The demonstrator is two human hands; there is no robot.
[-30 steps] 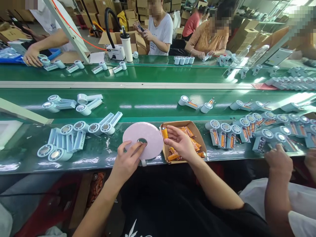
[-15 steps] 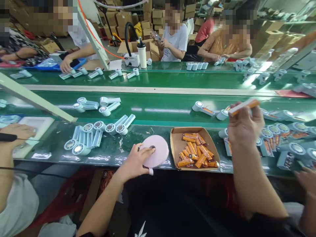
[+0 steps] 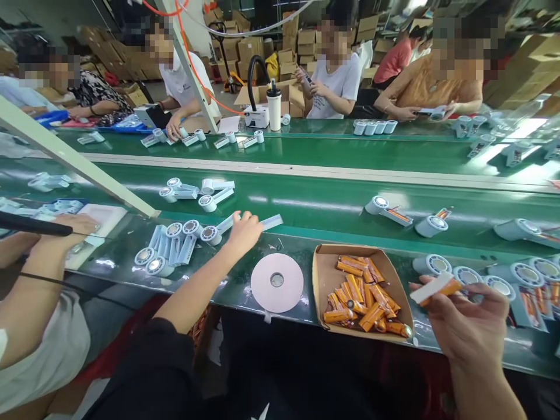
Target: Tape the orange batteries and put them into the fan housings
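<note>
My left hand (image 3: pixel 245 234) is closed round a light-blue fan housing, whose handle (image 3: pixel 272 223) sticks out to the right; its round head is hidden by the hand. Just left of it lie several similar fan housings (image 3: pixel 210 235) on the bench. Between thumb and fingers of my right hand (image 3: pixel 475 321) is an orange battery (image 3: pixel 450 287) with a white strip along its upper side. Flat on the bench between my arms rests a roll of white tape (image 3: pixel 286 290), touched by neither hand. Beside it, a cardboard tray (image 3: pixel 320 280) contains several orange batteries (image 3: pixel 371 315).
Finished-looking rows of fan housings with orange batteries (image 3: pixel 433 265) stand at the right. A green conveyor (image 3: pixel 297 204) runs behind the bench, carrying more housings. A slanted metal post (image 3: pixel 87 154) rises at left, near a co-worker's hand (image 3: pixel 76 230). Other people sit opposite.
My left hand has left the tape roll and moved up and left onto a fan housing. My right hand took a battery from the tray area; it now carries a white strip, held at right.
</note>
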